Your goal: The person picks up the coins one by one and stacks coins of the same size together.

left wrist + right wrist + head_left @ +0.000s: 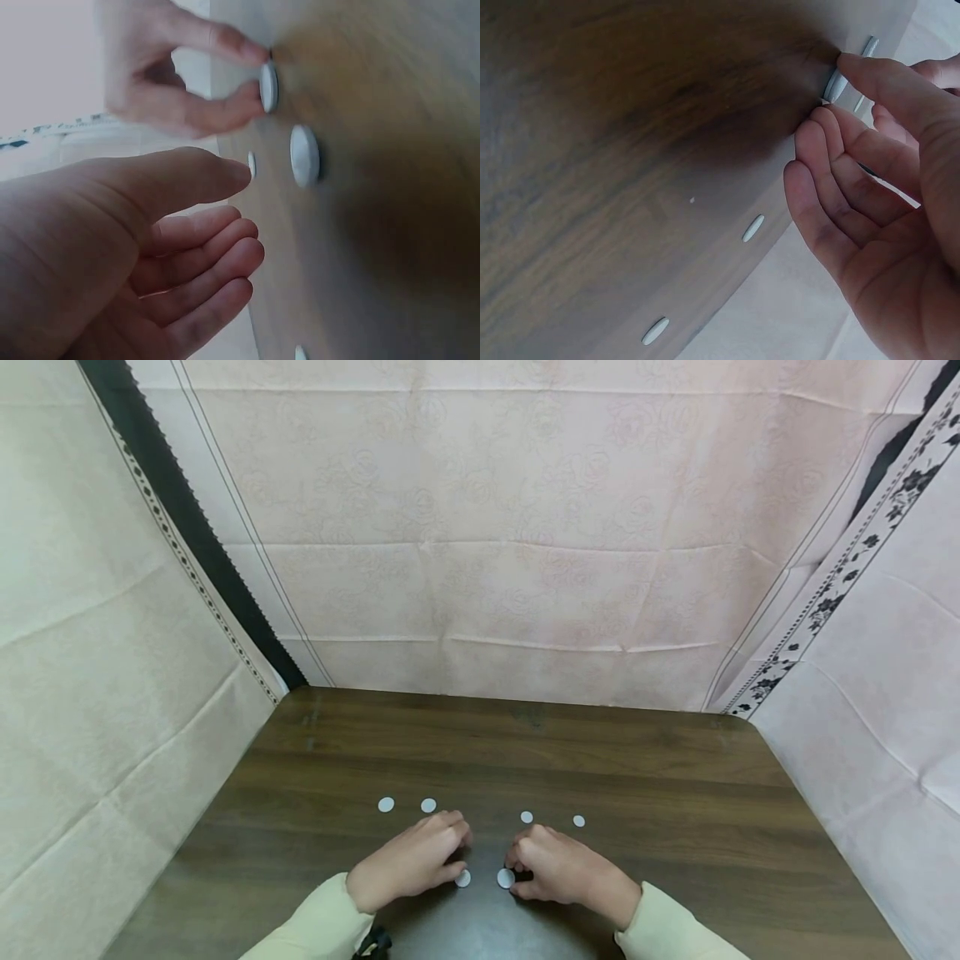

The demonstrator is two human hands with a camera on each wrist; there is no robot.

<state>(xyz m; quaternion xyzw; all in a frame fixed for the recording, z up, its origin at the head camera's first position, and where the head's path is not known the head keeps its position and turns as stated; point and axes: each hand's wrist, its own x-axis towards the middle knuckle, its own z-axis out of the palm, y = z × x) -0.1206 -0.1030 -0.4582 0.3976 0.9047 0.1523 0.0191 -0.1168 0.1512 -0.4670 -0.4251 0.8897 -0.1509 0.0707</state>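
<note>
Two white round discs lie side by side on the table's near part. My right hand (562, 868) pinches the right-hand disc (506, 878) by its edges between thumb and index finger; the right wrist view shows this disc (836, 85) flat against the wood. By the left-hand disc (462, 878) is my left hand (415, 858), its thumb close to the disc's edge. In the left wrist view that disc (305, 156) sits just beyond the thumb tip, and the left fingers are loosely bent with nothing between them.
Farther back on the brown wooden table (480, 743) lie two white discs at left, one here (386, 804) and one here (428, 805). Two smaller discs lie at right, a nearer one (527, 817) and an outer one (579, 821). Pale patterned cloth (480, 510) hangs around the table.
</note>
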